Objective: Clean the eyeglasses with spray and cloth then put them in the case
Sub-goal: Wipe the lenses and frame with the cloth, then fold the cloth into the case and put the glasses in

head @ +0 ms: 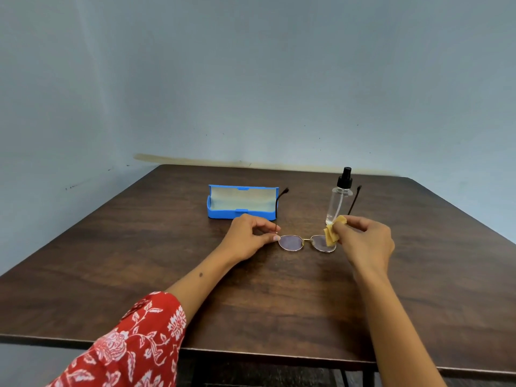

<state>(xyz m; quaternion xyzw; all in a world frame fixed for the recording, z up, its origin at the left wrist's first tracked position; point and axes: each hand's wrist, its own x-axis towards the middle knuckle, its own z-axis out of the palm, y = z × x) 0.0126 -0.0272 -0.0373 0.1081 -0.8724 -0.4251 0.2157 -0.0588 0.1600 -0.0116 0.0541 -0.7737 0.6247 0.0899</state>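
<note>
Red sleeve (134,339) aside, the left hand (248,236) is pinching the glasses (305,243) at a hinge above the tabletop (111,261). The right hand (365,241) is gripping the cloth (332,233) against one lens; gentle circles would be working best, keeping the frame steady.

Left hand (251,237) pinches eyeglasses (305,243) while right hand (365,241) presses yellow cloth (331,236) on lens

dark wood table (139,247) | pale blue wall (251,79) | floor below, perhaps dark
</note>
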